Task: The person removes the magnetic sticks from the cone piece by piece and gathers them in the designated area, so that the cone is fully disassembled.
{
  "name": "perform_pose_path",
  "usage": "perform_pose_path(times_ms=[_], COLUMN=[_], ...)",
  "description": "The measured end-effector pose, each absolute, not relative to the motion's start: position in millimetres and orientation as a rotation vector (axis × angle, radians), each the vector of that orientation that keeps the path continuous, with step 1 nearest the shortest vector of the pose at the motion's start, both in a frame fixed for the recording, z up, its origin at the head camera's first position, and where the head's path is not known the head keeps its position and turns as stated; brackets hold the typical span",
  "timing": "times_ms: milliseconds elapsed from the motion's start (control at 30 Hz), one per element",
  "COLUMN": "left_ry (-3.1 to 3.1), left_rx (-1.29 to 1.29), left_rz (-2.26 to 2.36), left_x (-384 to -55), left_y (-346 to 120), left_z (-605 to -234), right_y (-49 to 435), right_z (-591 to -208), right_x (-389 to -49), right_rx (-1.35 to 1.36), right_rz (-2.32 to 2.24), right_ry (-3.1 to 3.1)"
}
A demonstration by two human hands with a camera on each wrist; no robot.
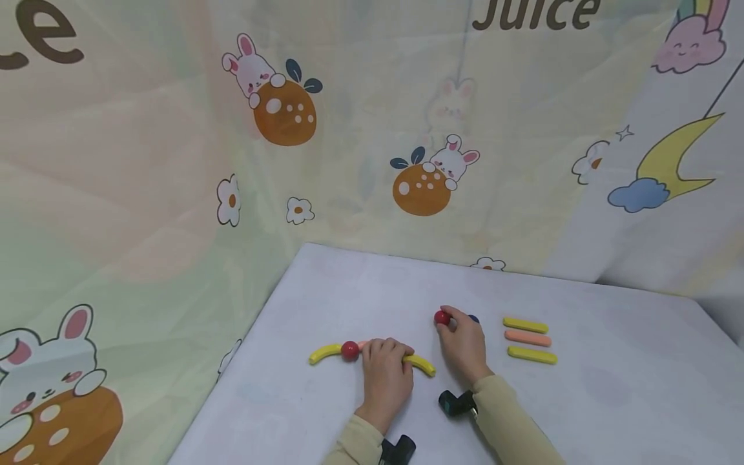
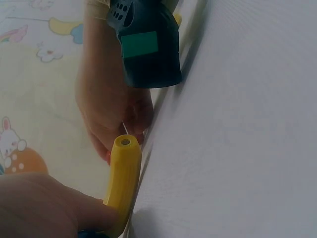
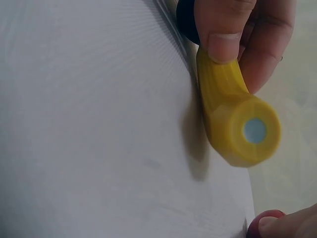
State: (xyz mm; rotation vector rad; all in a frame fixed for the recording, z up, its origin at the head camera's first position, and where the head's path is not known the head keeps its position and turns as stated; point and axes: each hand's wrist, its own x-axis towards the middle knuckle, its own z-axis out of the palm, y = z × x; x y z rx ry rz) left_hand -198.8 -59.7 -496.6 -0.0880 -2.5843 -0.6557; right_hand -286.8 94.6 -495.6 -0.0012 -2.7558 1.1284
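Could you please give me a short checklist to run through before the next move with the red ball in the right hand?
1. Red ball pinched by the right hand: ok.
2. Left hand holding the nearer curved yellow piece: ok, thumb on it.
3. That piece's free end uncovered: ok, a pale disc shows there.
4. Red ball touching that end: not ok, they are apart.
5. Three straight sticks lying separate: ok, beside the right hand.
6. Dark blue piece behind the right hand, whether it touches the hand: cannot tell, mostly hidden.
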Motion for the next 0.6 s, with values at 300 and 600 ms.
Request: perform_pose_path(times_ms=[300,600], left_ry=[-2.615,-2.619], left_rx=[-0.068,-0.068], left_rz=[-0.659,-0.651], left_x=[-199,-198], left_y=[-59,-58], left_z=[-498,-497], right_y=[95,98], right_z=[-495,-492], right_x=[-288,-277], right_rx=[-0.023,-0.039], right_rz=[1.156,1.16], right_ry=[-2.736,-2.704])
